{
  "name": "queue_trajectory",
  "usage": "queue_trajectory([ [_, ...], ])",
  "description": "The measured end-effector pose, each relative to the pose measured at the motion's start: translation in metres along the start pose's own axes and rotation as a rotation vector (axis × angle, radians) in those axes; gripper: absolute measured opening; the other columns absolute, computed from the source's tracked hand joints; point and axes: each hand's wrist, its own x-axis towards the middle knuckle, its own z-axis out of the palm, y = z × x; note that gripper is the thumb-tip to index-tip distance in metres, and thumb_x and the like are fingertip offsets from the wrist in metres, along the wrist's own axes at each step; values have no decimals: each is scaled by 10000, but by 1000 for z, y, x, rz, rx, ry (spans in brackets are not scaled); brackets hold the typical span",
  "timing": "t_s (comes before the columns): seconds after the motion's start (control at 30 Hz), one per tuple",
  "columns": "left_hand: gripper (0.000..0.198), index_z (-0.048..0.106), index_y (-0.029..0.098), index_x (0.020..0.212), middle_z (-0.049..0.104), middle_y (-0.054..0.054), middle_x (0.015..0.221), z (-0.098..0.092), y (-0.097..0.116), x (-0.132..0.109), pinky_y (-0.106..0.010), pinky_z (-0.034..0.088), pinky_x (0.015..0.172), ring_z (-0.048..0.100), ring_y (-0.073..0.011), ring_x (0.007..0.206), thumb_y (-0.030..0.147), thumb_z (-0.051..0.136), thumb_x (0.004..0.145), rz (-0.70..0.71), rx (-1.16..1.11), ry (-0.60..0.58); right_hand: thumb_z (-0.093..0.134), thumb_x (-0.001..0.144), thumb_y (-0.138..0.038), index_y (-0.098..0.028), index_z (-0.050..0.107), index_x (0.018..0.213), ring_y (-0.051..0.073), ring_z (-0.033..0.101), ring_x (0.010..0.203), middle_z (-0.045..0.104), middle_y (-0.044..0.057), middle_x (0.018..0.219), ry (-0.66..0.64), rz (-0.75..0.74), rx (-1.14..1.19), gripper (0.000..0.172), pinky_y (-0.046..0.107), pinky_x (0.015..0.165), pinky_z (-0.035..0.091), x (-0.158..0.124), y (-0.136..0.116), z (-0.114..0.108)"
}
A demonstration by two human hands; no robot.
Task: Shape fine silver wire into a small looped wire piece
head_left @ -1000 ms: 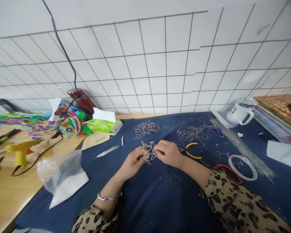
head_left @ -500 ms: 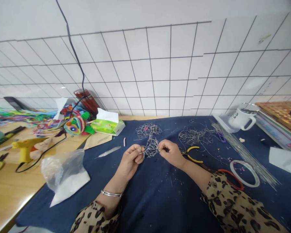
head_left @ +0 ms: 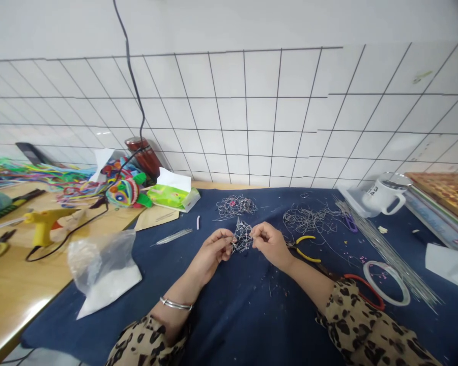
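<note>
While the wire tangle (head_left: 242, 238) is sitting between the two hands over the blue cloth (head_left: 232, 315), the left hand (head_left: 212, 250) is pinching its edge from 9 o'clock and the right hand (head_left: 270, 243) is pinching it from 3 o'clock. Both sets of fingertips are closing on the wire, so only the tangle is parting the hands. A bracelet (head_left: 175, 304) is circling the left wrist. Near the tangle at 12 o'clock, a second wire bundle (head_left: 234, 206) is lying on the cloth. A loose wire pile (head_left: 309, 218) is spreading at 2 o'clock. Yellow-handled pliers (head_left: 303, 246) are lying just beyond the right hand at 3 o'clock. Farther out at 4 o'clock, a tape ring (head_left: 387, 277) is resting beside straight wires (head_left: 385, 249). Well apart at 8 o'clock, a plastic bag (head_left: 101, 264) is slumping on the cloth's edge.
</note>
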Motion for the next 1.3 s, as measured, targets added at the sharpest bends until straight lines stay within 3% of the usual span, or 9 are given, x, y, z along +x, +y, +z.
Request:
queue_trajectory([
  [0.17,246,566,177,937,541,-22,791,1,8,-6,-229,382,616,497,-128,717,387,531,814,313,312,161,464,706,-81,-191,477,761,97,519,609,558,-5,781,32,-56,-127,124,224,578,421,0,2,-1],
  [0.33,351,558,187,945,538,-3,777,13,12,-12,-243,377,667,486,-134,697,322,714,661,465,586,210,449,686,-44,-186,488,729,114,492,670,547,4,769,4,-182,-243,153,239,637,411,-2,-6,1],
  [0.47,192,576,175,821,530,8,700,17,10,-13,-234,364,633,467,-119,644,340,634,742,439,555,221,438,675,-22,-184,476,706,120,495,700,540,7,769,-30,-216,-251,169,244,667,408,-3,-13,2],
  [0.77,185,547,150,755,525,9,663,8,4,-3,-212,355,537,446,-73,535,327,597,776,193,-48,104,446,685,-43,-184,485,728,113,510,679,554,6,786,-38,-159,-144,153,229,627,412,-1,-3,1],
  [0.87,191,540,150,769,502,16,647,6,3,-2,-211,355,509,422,-63,494,328,610,763,107,-151,62,445,695,-55,-188,478,745,100,498,622,554,0,786,-46,-121,-111,146,220,585,408,-1,-2,0],
  [1.03,221,557,173,921,517,11,712,10,5,-6,-204,336,506,417,-67,515,338,593,779,224,8,132,438,678,-29,-189,476,704,118,493,673,529,1,750,-44,-193,-225,167,237,636,409,-2,-9,2],
  [1.3,287,564,189,879,485,29,718,14,5,-9,-205,340,547,430,-84,580,296,709,656,407,494,252,422,678,-17,-193,467,701,137,501,719,522,15,761,-74,-286,-309,183,261,689,419,-4,-15,4],
])
